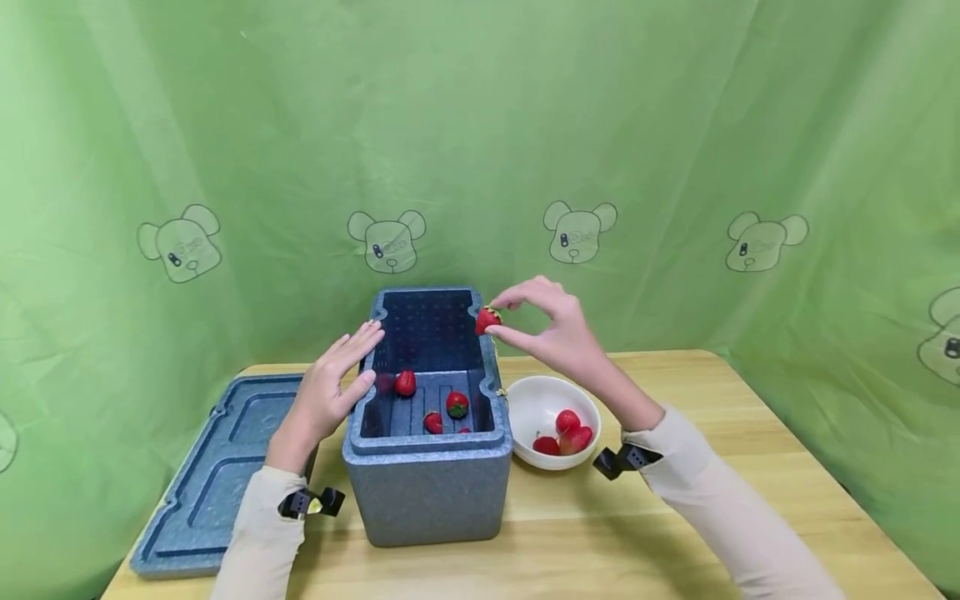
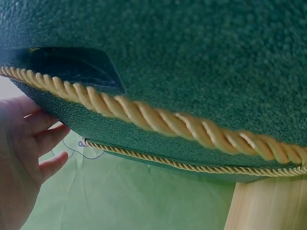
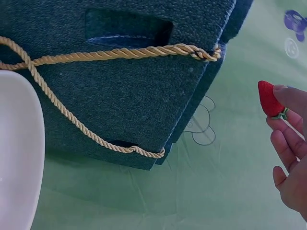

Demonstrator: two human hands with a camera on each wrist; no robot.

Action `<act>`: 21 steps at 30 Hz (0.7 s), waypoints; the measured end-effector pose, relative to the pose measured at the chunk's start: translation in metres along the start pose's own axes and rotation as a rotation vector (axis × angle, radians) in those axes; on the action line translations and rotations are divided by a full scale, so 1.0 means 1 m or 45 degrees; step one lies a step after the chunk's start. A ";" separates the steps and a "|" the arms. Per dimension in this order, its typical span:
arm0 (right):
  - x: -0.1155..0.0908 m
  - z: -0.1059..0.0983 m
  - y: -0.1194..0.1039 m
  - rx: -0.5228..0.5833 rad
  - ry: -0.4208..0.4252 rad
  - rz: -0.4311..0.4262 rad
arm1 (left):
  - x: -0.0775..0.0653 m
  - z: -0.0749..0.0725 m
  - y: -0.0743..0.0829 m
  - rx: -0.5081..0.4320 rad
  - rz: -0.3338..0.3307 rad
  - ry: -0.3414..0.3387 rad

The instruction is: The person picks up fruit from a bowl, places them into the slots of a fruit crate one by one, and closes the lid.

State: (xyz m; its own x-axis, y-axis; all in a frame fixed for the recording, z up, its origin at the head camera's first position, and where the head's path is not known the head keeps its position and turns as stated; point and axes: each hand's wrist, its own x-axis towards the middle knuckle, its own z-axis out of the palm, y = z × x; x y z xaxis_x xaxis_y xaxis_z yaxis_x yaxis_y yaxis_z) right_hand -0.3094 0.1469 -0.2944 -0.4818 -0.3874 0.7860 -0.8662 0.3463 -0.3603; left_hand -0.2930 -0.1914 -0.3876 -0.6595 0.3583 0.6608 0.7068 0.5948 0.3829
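A strawberry with green leaves is pinched between thumb and fingertips of my right hand, at the right rim of a blue-grey foam box. The right wrist view shows the same strawberry in that hand, beside the box wall. My left hand touches the box's left rim, its fingers fairly straight. In the left wrist view this hand lies against the box side. Inside the box are several strawberries, one mostly hidden by the front wall.
To the right of the box stands a white bowl holding a few red strawberries. The box lid lies on the wooden table at left. A twisted gold rope runs along the box side. A green curtain hangs behind.
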 end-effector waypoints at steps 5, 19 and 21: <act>0.005 0.005 -0.006 -0.066 -0.112 -0.107 | -0.001 0.004 0.001 -0.021 -0.001 0.035; 0.024 0.030 -0.005 -0.270 -0.387 -0.268 | -0.002 0.011 -0.005 -0.061 0.013 0.070; 0.025 0.034 -0.004 -0.297 -0.416 -0.262 | -0.003 0.011 -0.005 -0.055 0.010 0.065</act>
State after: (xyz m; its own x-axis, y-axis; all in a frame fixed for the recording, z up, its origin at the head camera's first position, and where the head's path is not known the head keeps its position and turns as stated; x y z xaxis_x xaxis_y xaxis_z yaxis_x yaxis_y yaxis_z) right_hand -0.3224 0.1069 -0.2904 -0.3519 -0.7049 0.6159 -0.9133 0.4026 -0.0611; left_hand -0.2973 -0.1875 -0.3984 -0.6407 0.3246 0.6958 0.7231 0.5599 0.4046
